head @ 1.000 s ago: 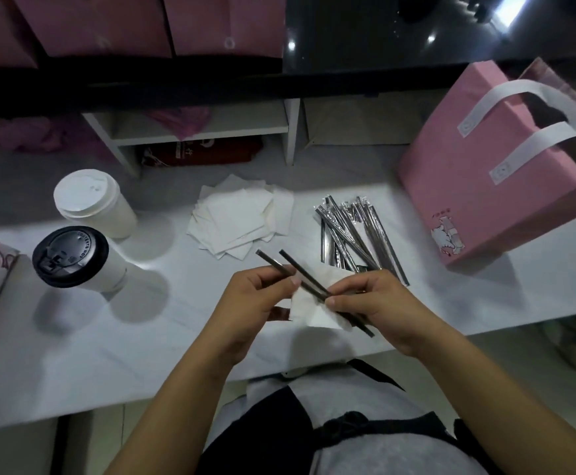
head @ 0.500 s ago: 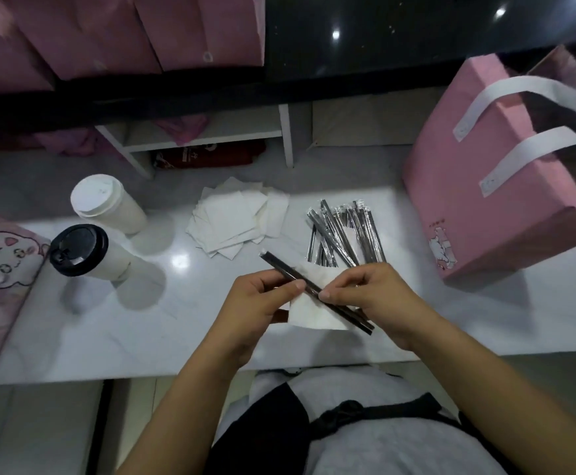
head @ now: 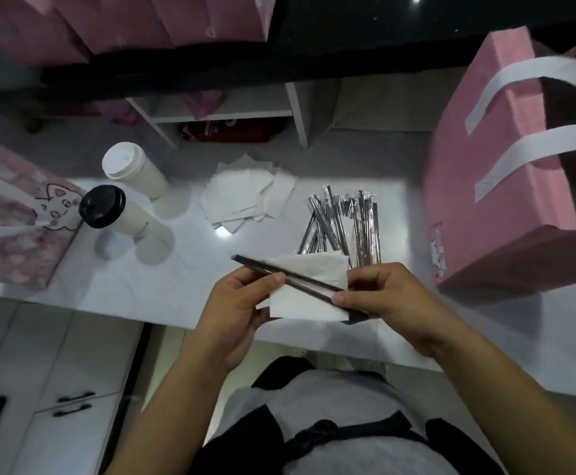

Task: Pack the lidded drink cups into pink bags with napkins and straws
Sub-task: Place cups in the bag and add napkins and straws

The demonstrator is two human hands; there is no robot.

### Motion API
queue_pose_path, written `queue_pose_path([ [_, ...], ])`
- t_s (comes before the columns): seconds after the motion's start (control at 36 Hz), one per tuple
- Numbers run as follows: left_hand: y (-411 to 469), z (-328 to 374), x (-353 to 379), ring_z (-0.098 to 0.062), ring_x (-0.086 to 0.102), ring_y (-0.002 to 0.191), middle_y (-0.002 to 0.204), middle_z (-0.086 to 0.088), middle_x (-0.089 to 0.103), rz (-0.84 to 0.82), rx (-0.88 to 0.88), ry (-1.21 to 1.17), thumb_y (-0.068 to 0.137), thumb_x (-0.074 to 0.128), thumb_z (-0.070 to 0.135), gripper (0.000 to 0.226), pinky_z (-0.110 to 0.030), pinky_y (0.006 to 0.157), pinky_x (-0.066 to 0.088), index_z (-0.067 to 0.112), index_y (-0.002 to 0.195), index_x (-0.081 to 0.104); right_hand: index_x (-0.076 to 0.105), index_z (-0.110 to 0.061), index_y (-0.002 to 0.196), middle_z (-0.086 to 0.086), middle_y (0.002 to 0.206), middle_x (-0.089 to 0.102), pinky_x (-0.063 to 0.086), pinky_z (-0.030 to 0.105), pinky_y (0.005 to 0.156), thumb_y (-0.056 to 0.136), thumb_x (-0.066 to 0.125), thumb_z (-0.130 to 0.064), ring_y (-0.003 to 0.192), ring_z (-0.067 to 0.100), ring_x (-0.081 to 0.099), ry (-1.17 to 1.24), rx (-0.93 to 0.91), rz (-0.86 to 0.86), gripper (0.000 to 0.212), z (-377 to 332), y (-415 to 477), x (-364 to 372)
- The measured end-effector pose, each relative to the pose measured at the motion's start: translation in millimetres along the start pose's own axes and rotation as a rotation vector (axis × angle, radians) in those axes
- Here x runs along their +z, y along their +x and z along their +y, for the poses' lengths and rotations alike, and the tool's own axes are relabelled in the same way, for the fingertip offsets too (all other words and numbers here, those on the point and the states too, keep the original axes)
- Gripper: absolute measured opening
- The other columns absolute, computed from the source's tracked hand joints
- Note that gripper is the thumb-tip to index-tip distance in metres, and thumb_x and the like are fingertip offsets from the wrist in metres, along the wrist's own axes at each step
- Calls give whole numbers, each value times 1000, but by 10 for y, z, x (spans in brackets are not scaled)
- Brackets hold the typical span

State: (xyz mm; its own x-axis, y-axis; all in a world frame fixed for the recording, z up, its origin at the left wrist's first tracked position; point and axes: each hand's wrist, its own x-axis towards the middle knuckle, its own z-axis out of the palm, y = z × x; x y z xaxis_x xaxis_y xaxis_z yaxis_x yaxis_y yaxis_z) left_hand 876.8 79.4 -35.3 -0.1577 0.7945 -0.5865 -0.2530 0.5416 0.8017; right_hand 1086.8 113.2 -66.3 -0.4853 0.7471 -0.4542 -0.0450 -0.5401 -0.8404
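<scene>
**Straws and napkin held over the bench edge**

You held a folded white napkin (head: 300, 308) above the near edge of the bench (head: 142, 275), with a pair of dark straws (head: 314, 281) laid slantwise across it. Your left hand (head: 235, 310) was curled, its thumb pressing the straws down onto the napkin near their far-left end. Your right hand (head: 386, 296) was curled too, pinching the near-right end of the straws against the napkin's edge.

The two lidded cups stood at the left of the bench, close together: the white-lidded cup (head: 125, 166) farther from you, the black-lidded cup (head: 103, 207) nearer. Between the cups and your hands' right side lay the loose napkin pile (head: 245, 197), and just right of it the heap of wrapped straws (head: 344, 221), its near end hidden behind the held napkin.

An open pink bag (head: 485, 166) with white handles stood at the right end of the bench. A second pink bag with a cat print (head: 12, 234) lay at the left, just beside the black-lidded cup.
</scene>
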Motion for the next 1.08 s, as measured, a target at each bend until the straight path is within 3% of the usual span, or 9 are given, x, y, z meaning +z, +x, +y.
queue_pose_path([
  [0.11, -120, -107, -2, -20, 67, 79, 92, -10, 73, 94, 2, -64, 88, 61, 5, 15, -32, 67, 56, 6, 100, 70, 75, -2, 97, 12, 81, 68, 62, 43, 71, 87, 66, -15, 66, 28, 66, 143, 59, -65, 18, 30, -34, -21],
  [0.28, -310, -218, -149, -15, 69, 78, 93, -7, 74, 116, 41, -144, 76, 65, 14, 31, -26, 63, 57, 8, 106, 70, 74, -4, 96, 8, 76, 70, 63, 46, 68, 76, 71, -2, 63, 27, 68, 142, 90, -69, 20, 40, -59, 122],
  [0.39, -428, -274, -370, -14, 68, 74, 89, -6, 73, 121, 22, -302, 74, 64, 10, 31, -23, 60, 57, 7, 105, 67, 75, -4, 95, 5, 77, 71, 61, 36, 71, 83, 70, 7, 70, 21, 67, -15, -3, -72, 17, 60, -59, 353],
  [0.56, -594, -305, -864, -11, 63, 64, 75, -4, 65, 11, 6, -495, 78, 59, 6, 17, -21, 62, 56, 7, 94, 63, 75, -21, 79, -7, 73, 68, 49, 20, 68, 86, 73, -3, 70, 8, 61, -444, -217, -69, 19, 122, -133, 945],
  [0.67, -765, -329, -1392, -11, 64, 56, 68, -3, 65, -79, 15, -628, 81, 54, 3, 14, -24, 62, 58, 5, 89, 65, 70, -18, 70, -11, 64, 59, 41, 16, 63, 87, 71, -3, 63, 5, 52, -506, -216, -73, 23, 217, -178, 1536],
  [0.78, -990, -398, -2061, -23, 71, 87, 92, -11, 71, -206, 55, -719, 77, 47, -4, 34, -31, 78, 60, 6, 94, 76, 70, -23, 62, -6, 61, 59, 47, 23, 62, 88, 69, 1, 61, 12, 56, -471, -162, -80, 35, 368, -156, 2186],
  [0.89, -1171, -524, -2687, -21, 72, 89, 100, -12, 71, -96, 129, -592, 83, 59, -5, 29, -28, 77, 58, 5, 108, 68, 76, -9, 71, 17, 65, 63, 55, 35, 62, 85, 66, 9, 59, 19, 60, -421, -118, -61, 25, 579, -73, 2847],
  [0.97, -1309, -576, -3086, -19, 72, 86, 100, -10, 72, -9, 158, -576, 77, 64, 7, 36, -25, 71, 58, 5, 113, 64, 78, -14, 71, 13, 61, 63, 53, 34, 60, 85, 65, 11, 55, 16, 58, -448, -116, -80, 31, 725, -46, 3303],
  [1.08, -1484, -587, -3486, -21, 74, 87, 102, -13, 74, 88, 191, -566, 76, 67, 9, 40, -25, 69, 58, 2, 116, 63, 78, -8, 84, 19, 67, 67, 52, 32, 59, 84, 66, 11, 56, 17, 60, -513, -117, -137, 22, 811, -19, 3788],
])
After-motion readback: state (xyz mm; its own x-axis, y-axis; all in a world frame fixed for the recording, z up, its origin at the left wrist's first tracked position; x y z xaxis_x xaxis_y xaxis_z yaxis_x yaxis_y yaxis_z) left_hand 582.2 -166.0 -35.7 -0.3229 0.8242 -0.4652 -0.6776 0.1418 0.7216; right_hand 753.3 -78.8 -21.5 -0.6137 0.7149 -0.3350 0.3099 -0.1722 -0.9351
